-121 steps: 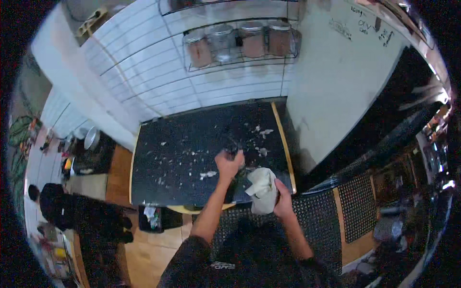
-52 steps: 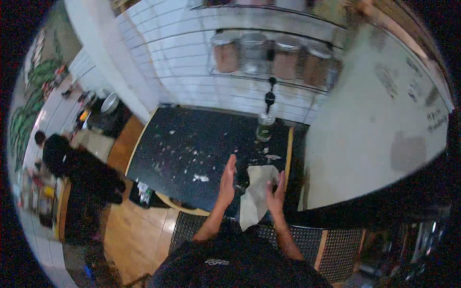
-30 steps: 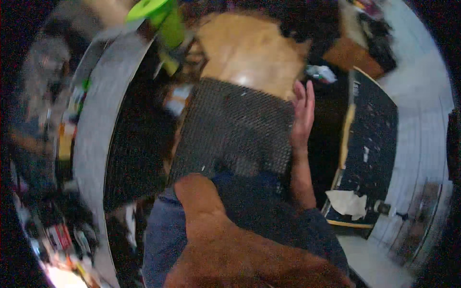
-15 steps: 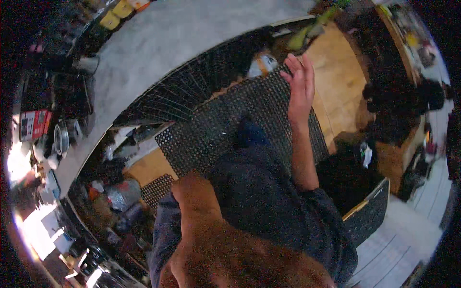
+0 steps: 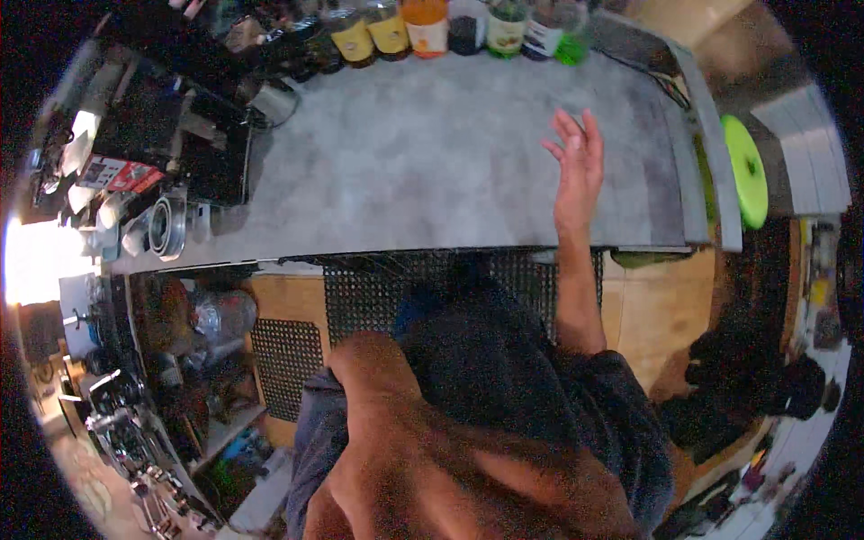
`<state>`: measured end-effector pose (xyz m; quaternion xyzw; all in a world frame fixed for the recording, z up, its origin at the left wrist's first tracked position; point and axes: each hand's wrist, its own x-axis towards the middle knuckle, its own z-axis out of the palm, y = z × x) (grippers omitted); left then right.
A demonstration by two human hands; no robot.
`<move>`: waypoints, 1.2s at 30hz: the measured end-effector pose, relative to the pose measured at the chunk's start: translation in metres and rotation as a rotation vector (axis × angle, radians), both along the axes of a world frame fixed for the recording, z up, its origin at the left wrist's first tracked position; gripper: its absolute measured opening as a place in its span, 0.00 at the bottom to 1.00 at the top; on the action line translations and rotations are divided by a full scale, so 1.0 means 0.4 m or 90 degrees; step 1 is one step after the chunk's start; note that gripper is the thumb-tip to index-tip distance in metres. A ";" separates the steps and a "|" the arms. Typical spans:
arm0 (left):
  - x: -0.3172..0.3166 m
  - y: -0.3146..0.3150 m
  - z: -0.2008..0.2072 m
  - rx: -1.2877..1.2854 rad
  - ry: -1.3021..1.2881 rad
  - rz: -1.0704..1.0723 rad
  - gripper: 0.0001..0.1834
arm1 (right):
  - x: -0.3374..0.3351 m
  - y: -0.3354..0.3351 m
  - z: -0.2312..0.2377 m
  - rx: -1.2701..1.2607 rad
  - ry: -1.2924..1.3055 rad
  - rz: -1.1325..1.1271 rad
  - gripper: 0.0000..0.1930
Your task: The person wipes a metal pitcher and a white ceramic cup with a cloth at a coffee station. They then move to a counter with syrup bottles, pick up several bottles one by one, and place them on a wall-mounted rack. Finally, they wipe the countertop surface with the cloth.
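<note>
Across the far side runs the counter, mottled cloudy grey with a thin dark near edge, bottles lined along its far edge. The right hand reaches over it, empty, fingers spread. The left hand looms near; its grip I can't tell.

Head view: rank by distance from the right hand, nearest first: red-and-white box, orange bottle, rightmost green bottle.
From the right hand:
1. Rightmost green bottle: back row, ahead.
2. Orange bottle: same row, leftward.
3. Red-and-white box: far left.
</note>
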<state>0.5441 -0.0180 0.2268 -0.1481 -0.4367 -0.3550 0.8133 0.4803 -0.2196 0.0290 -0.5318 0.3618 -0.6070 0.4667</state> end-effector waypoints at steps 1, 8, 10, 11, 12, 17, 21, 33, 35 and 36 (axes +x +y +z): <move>0.015 -0.027 0.006 -0.004 -0.001 0.012 0.47 | 0.018 -0.033 0.005 -0.008 0.010 0.006 0.28; 0.148 -0.125 0.023 -0.030 -0.011 0.034 0.48 | 0.140 -0.118 0.012 0.001 0.015 0.027 0.29; 0.177 -0.129 0.033 -0.047 -0.014 0.029 0.48 | 0.168 -0.115 0.012 0.006 0.006 0.025 0.29; 0.190 -0.124 0.042 -0.059 -0.023 0.029 0.48 | 0.181 -0.107 0.015 0.008 -0.002 0.024 0.29; 0.198 -0.134 0.042 -0.069 -0.022 0.020 0.48 | 0.183 -0.111 0.008 0.016 -0.008 0.011 0.29; 0.240 -0.151 0.049 -0.103 -0.040 -0.029 0.49 | 0.194 -0.114 0.013 0.005 -0.012 -0.014 0.28; 0.229 -0.138 0.050 -0.108 -0.051 -0.062 0.50 | 0.167 -0.117 0.013 -0.020 -0.001 -0.038 0.28; 0.156 -0.124 0.045 -0.040 -0.087 -0.077 0.52 | 0.032 -0.378 0.032 -0.109 0.035 -0.204 0.30; 0.141 -0.127 0.044 -0.020 -0.096 -0.076 0.52 | -0.018 -0.500 0.044 -0.133 0.109 -0.295 0.33; 0.130 -0.106 0.052 -0.018 -0.105 -0.045 0.52 | -0.005 -0.560 0.064 -0.144 0.135 -0.315 0.35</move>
